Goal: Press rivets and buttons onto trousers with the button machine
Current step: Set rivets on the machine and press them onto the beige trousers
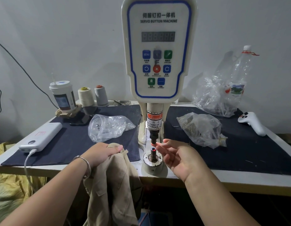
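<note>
The white servo button machine (158,46) stands at the table's middle, its black upper punch (153,138) above the lower die post (153,153), whose top glows red. My left hand (102,153) grips a bunch of beige trousers (115,181) at the table's front edge, left of the die; the cloth hangs down off the table. My right hand (179,156) is just right of the die, palm turned left, fingers loosely extended. Its fingertips reach between punch and die and are lit red. I cannot tell whether they hold a small part.
Clear bags of metal parts lie left (107,127) and right (201,129) of the machine on dark cloth (73,144). A white power bank (41,137), a cup (64,97), two thread cones (92,95), a plastic bottle (239,74) and a white controller (254,123) are also there.
</note>
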{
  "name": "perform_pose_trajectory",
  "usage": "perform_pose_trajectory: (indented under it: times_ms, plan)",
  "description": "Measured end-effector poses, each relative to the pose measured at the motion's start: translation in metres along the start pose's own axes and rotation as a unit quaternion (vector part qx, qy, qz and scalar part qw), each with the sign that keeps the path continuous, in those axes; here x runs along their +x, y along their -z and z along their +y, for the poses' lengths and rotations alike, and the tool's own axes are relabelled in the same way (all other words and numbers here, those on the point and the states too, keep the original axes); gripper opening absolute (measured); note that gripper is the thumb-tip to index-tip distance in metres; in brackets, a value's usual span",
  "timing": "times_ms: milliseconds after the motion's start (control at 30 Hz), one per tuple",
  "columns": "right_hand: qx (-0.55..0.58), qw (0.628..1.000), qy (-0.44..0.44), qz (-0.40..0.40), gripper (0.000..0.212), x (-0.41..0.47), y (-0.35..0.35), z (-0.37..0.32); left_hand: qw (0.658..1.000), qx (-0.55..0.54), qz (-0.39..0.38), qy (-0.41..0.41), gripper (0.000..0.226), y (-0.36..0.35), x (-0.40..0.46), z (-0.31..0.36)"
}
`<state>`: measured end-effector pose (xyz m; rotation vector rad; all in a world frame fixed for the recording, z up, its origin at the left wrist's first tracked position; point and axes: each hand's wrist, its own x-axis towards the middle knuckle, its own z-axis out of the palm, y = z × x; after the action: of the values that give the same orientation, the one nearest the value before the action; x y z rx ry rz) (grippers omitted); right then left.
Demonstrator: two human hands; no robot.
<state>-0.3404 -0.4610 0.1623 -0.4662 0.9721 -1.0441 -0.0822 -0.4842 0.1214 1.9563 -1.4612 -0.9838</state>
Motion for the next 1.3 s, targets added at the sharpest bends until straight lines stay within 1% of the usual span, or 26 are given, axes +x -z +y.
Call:
perform_pose_trajectory:
  times_ms: [100,400,600,733,900,1000,1133,1233,1300]
  plan:
    - [-0.015,1.000,0.022,0.004,0.008,0.001,0.000,0.003,1.000,0.000,-0.002,0.000,0.041,0.000,0.000,0.000]
    - [-0.006,0.999,0.035,-0.001,0.016,-0.007,0.001,0.007,1.000,0.003,-0.001,0.000,0.040,0.000,0.002,-0.001]
    - [0.052,0.999,0.008,-0.012,0.008,-0.011,-0.003,0.002,1.000,0.012,0.005,-0.001,0.043,0.000,0.002,0.000]
    - [0.043,0.999,0.013,-0.007,0.014,-0.013,-0.005,0.002,1.000,0.015,0.008,0.002,0.044,-0.001,0.000,0.001]
    - [-0.007,0.999,0.052,-0.001,0.014,-0.010,-0.006,0.004,1.000,-0.001,0.005,0.005,0.045,0.000,-0.003,0.002]
    - [-0.030,0.993,0.107,0.024,0.013,-0.006,0.003,0.000,1.000,0.001,0.005,0.002,0.042,-0.001,-0.004,0.003]
    - [-0.053,0.978,0.185,0.084,0.012,-0.001,0.021,-0.005,1.000,0.005,0.003,0.001,0.041,-0.001,-0.004,0.004]
    - [-0.098,0.964,0.215,0.123,0.013,0.000,0.033,0.001,1.000,0.017,0.004,0.006,0.042,0.000,-0.004,0.005]
    - [-0.145,0.946,0.256,0.133,0.016,-0.002,0.037,0.012,1.000,0.019,0.000,0.009,0.041,0.000,-0.005,0.004]
